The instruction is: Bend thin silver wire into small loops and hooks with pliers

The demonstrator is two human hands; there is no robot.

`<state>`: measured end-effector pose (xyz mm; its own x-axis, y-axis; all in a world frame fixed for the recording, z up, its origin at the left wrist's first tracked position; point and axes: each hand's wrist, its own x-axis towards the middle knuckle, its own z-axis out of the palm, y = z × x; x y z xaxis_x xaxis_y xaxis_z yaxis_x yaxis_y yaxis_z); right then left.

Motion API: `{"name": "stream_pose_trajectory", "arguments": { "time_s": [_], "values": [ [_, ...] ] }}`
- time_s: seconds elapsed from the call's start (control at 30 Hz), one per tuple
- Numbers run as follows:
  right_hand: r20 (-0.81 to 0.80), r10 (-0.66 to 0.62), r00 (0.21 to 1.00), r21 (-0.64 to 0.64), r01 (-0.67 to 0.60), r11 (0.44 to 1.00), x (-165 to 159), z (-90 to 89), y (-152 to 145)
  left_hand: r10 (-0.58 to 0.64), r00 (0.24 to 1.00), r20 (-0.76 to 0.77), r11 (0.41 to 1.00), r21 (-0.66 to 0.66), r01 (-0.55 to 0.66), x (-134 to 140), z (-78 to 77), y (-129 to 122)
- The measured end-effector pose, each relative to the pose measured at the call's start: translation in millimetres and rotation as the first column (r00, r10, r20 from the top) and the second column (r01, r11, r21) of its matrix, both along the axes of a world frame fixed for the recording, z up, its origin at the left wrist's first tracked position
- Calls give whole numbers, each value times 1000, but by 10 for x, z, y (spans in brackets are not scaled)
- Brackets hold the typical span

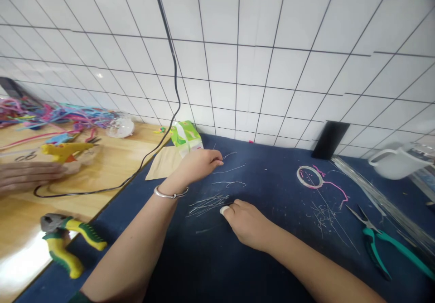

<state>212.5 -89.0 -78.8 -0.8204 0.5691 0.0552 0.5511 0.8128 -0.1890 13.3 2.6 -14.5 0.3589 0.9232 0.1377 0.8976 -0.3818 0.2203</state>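
Head view: right hand point(249, 223) is curling loosely, fingertips pressing the pile of thin wire bits point(207, 204) on the blue mat point(272, 257). Left hand point(199, 163) is pinching a single wire strand point(229, 169) farther back, open mat lying toward the tiled wall point(272, 67).

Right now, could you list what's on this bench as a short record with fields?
Surface: dark blue cloth mat beside a wooden tabletop
Left hand: fingertips pinched at thin silver wire pieces
Right hand: pressing on a small pile of cut silver wires
Wrist: silver bangle
Tools: teal-handled pliers; yellow-and-green pliers; yellow glue gun
Other: clear tape roll; another person's hand
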Motion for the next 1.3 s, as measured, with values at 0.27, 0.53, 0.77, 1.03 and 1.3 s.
{"name": "stream_pose_trajectory", "arguments": {
  "time_s": [0.27, 0.53, 0.77, 1.03, 1.3],
  "values": [
    [-116, -103, 988, -114, 90, 989, 134, 73, 145, -79, 989, 128, 996, -39, 84, 84, 82, -80],
    [-313, -274, 910, -160, 233, 959, 445, 343, 433, -314, 870, 380, 836, -325, 443, 374, 17, -211],
    [-412, -303, 859, -145, 267, 953, 532, 455, 443, -299, 823, 483, 761, -399, 511, 482, 16, -268],
    [-503, -362, 785, -256, 264, 930, 649, 670, 415, -185, 820, 542, 775, -433, 461, 529, 26, -303],
    [-525, -294, 799, -38, 323, 946, 639, 525, 464, -145, 808, 571, 768, -450, 456, 568, 7, -300]
  ]
}}
